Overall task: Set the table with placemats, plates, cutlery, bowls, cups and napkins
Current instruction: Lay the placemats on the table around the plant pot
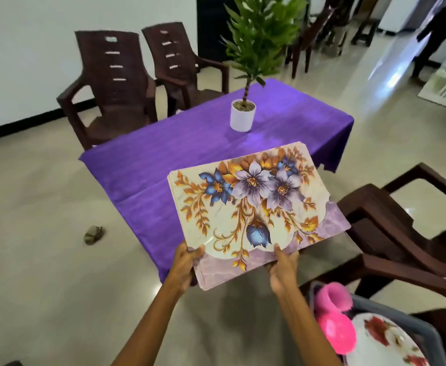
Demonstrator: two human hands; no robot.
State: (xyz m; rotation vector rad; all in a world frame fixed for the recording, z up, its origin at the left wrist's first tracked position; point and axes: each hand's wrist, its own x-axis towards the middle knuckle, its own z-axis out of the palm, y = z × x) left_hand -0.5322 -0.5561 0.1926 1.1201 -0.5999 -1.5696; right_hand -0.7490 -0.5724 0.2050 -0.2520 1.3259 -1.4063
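Head view: left hand (187,262) and right hand (282,268) pinch floral placemats (253,207), fingers hidden underneath; grey basket (425,331), half cropped, holds pink cups (332,318) and plate (383,342).

Floral placemats (253,204) in both hands (183,265) (282,270) over purple-clothed table (163,143)

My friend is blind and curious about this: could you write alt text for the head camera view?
Two hands, left hand and right hand, hold a stack of floral placemats by its near edge, above a table with a purple cloth. A potted plant stands on the table, brown chairs surround it, and a basket at lower right holds pink cups and a flowered plate.
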